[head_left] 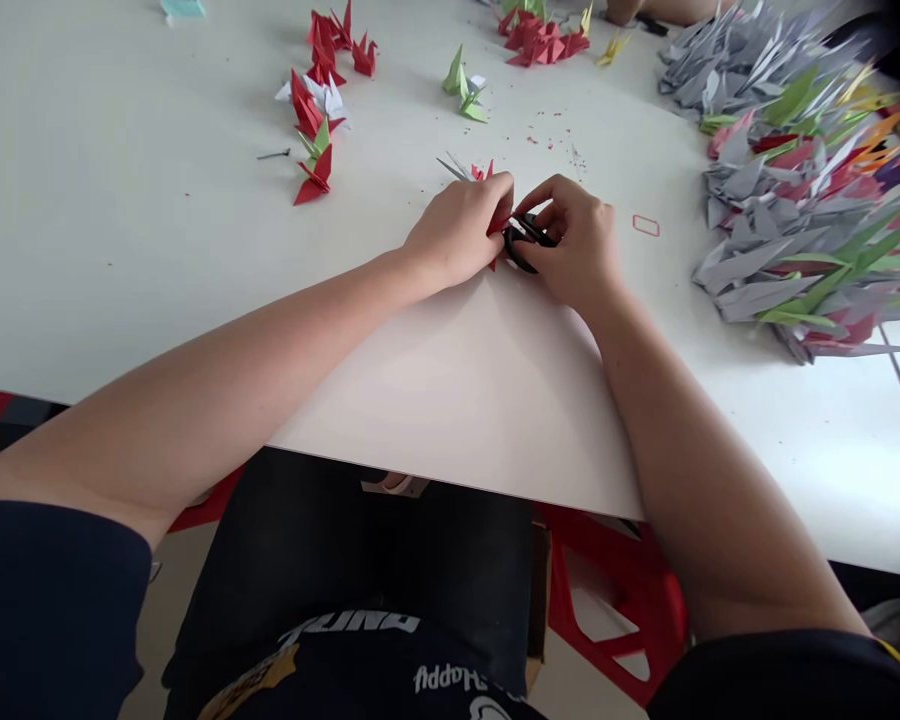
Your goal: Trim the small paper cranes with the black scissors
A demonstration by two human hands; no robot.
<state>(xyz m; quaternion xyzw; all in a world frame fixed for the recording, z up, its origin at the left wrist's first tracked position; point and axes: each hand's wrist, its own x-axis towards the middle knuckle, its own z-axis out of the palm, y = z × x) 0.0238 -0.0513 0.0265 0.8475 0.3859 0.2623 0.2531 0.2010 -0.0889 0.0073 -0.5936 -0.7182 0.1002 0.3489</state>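
Observation:
My left hand (461, 225) is closed in a pinch on a red origami crane (499, 225), most of which the fingers cover. Close beside it, my right hand (577, 240) grips the black handles of a pair of scissors (521, 250). Their thin grey blades stick out beyond my left hand, pointing to the far left, with red paper tips (483, 171) next to them. Whether the blades touch the crane is hidden by my fingers.
Red, white and green cranes (315, 180) stand in a row to the left, near a small screw-like piece (274, 154). A green crane (463, 85) and red cranes (544, 42) lie farther back. A large pile of cranes (787, 200) fills the right side. Red scraps (559, 130) dot the white table (450, 390).

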